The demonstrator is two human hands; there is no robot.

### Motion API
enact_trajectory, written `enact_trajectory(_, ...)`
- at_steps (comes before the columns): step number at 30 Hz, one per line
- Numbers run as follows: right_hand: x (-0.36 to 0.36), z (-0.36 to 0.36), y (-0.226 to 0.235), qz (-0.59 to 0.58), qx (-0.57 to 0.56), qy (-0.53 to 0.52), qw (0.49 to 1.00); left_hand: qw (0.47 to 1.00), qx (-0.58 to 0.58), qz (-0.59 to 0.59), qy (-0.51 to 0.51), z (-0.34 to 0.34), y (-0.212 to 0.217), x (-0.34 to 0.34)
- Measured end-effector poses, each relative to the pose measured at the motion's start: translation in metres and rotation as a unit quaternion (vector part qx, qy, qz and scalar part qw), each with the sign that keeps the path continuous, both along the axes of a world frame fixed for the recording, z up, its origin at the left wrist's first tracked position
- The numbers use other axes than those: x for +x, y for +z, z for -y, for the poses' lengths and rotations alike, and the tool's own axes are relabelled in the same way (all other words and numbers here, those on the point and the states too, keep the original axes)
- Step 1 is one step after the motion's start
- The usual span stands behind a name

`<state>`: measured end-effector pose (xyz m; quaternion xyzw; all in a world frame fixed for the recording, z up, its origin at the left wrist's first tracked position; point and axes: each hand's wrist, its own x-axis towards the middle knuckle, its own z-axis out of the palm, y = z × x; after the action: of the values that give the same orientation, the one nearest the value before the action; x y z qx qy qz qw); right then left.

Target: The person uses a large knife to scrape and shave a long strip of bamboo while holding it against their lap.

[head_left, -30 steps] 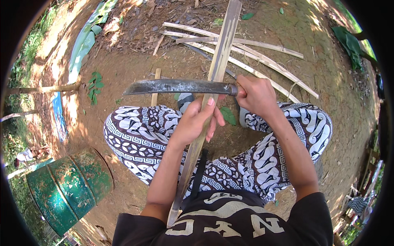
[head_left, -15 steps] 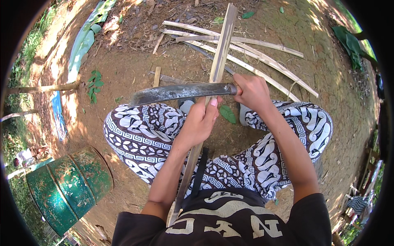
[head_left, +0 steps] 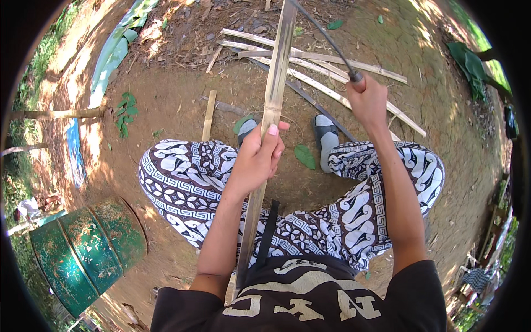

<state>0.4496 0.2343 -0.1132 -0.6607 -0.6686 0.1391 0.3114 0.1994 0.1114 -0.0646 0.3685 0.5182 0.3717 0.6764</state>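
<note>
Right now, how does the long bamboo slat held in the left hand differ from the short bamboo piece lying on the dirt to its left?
The long bamboo slat is gripped and raised off the ground; the short bamboo piece lies loose on the dirt. The slat is much longer and wider. Both are pale split bamboo.

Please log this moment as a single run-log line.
left hand: grips bamboo slat | right hand: holds blade raised | pose: seated | ground: loose slats, green drum
</note>
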Motion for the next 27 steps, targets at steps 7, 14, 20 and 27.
enact_trajectory(7,-0.041,0.04,0.007,0.032,0.013,0.24,0.97,0.999,-0.023,0.017,-0.024,-0.003,-0.007,0.007)
enact_trajectory(14,-0.046,0.043,0.005,0.071,0.001,0.272,0.96,0.998,0.025,-0.052,-0.037,0.002,-0.016,0.011)
enact_trajectory(20,-0.039,0.033,-0.014,0.072,0.025,0.268,0.961,0.994,0.061,-0.083,-0.048,0.006,-0.023,0.013)
enact_trajectory(27,-0.02,0.01,-0.029,0.115,0.057,0.198,0.972,0.998,-0.006,-0.046,-0.035,0.003,-0.02,0.018)
